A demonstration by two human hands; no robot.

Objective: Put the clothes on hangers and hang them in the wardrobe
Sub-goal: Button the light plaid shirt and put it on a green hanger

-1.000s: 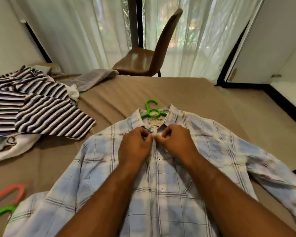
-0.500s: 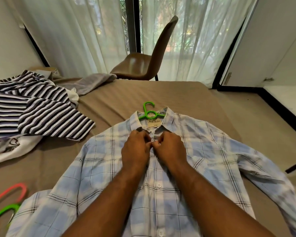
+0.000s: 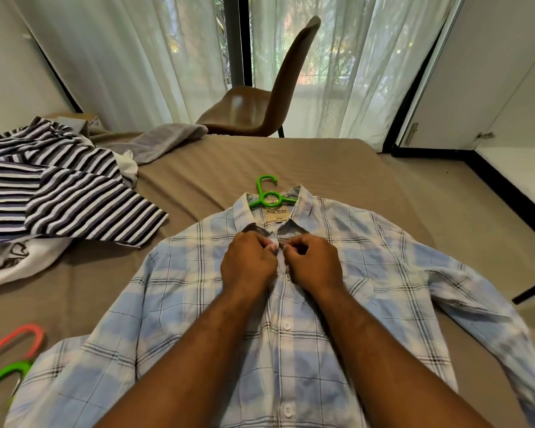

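Bedroom, sheer white curtains [image 3: 136, 57] across the window at 12 o'clock, a brown chair [image 3: 260, 106] in front of them. The work surface is a bed [image 3: 260, 162] with a tan sheet. At 9 to 10 o'clock lies a heap of dark-and-white striped garments [image 3: 74, 199], spread flat and overlapping, with a white garment [image 3: 28, 267] under their near edge. A grey cloth [image 3: 167, 143] lies crumpled at 11 o'clock, by the far edge of the bed. At 8 o'clock, on the frame's edge, are a pink hanger [image 3: 19, 335] and just below it a spare green hanger [image 3: 7, 373], both partly cut off. Centre frame is a light blue plaid shirt [image 3: 383, 273], front up, collar toward 12 o'clock, sleeves spread to 7 and 4 o'clock. A green hanger [image 3: 267, 196] sits inside the collar, its hook poking out onto the sheet. The placket is fastened below the hands, white buttons [image 3: 287, 326] showing. The left hand [image 3: 247, 264] has its fingers curled and pinches the left edge of the placket just under the collar. The right hand [image 3: 314, 264] is curled the same way and pinches the opposite edge. Their fingertips nearly meet at the top button, which is too small to tell whether it is done up. White door panels [image 3: 491, 88] with dark frames stand at 2 o'clock.
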